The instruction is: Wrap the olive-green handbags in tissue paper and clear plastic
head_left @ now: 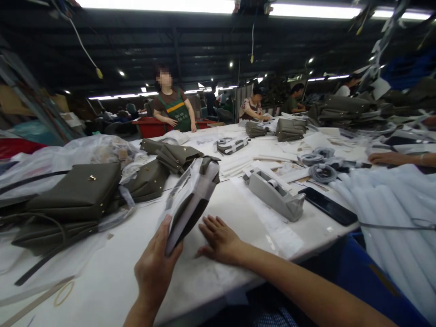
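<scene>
Olive bag (194, 202), partly in white wrap (203, 178), is tilted up in the left hand (156, 261) over the table (102, 281), thumb and fingers closed round its near end. Right hand (223, 240) is kinda palm-down just right, fingers slightly spread, tape dispenser (274, 193) and phone (329, 206) farther right.

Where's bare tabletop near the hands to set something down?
Two patches: white tabletop between the left hand, holding a wrapped bag, and the yellowish loop; and the stretch between the right hand and tape dispenser, bordered by a white sheet. Crowded: left, olive bags; right, phone, coiled straps, white rolls.
</scene>
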Demonstrator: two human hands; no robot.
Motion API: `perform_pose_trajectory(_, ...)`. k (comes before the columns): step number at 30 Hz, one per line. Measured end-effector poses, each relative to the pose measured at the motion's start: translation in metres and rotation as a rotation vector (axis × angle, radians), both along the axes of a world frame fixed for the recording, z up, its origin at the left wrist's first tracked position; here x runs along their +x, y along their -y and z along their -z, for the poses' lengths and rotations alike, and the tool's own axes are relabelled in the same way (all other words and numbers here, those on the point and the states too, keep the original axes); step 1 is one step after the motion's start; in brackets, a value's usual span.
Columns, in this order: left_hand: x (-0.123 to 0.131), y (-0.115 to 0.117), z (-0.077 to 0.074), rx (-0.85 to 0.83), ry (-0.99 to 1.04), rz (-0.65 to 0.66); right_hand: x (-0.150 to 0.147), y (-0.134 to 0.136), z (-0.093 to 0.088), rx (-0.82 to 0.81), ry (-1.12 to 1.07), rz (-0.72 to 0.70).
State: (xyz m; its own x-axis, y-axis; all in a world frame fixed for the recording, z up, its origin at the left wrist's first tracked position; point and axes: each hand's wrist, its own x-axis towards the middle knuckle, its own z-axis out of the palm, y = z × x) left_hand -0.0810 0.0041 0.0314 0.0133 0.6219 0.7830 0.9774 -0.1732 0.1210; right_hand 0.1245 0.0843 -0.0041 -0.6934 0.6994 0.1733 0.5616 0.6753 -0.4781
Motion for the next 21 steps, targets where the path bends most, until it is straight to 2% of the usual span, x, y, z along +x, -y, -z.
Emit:
perform_pose_trajectory(3, 0.013, -0.006, -0.009, 0.045, -0.085, 0.072, -0.022, -0.014, -0.005, 0.082, -0.103, -0.051)
perform_pose_trajectory(6, 0.027, -0.008, -0.012, 0.069, -0.2, 0.159, -0.022, -0.007, -0.01, 0.105, -0.232, -0.096)
perform_pose_trajectory(8, 0.035, -0.009, -0.009, 0.091, -0.271, 0.208, -0.006, 0.014, -0.015, 0.085, -0.255, -0.128)
perform_pose_trajectory(11, 0.046, -0.007, 0.005, 0.063, -0.338, 0.252, 0.031, 0.05, -0.029, 0.088, -0.213, -0.234)
perform_pose_trajectory(14, 0.056, -0.006, 0.023, 0.007, -0.392, 0.283, 0.058, 0.059, -0.053, 0.144, -0.279, -0.227)
perform_pose_trajectory(16, 0.062, -0.005, 0.032, 0.014, -0.42, 0.294, 0.062, 0.041, -0.07, 0.15, -0.357, -0.136)
perform_pose_trajectory(18, 0.065, -0.004, 0.035, 0.015, -0.441, 0.284, 0.052, 0.008, -0.082, 0.105, -0.382, 0.002)
perform_pose_trajectory(21, 0.066, -0.004, 0.036, -0.006, -0.46, 0.261, 0.021, -0.053, -0.088, -0.072, -0.212, 0.186)
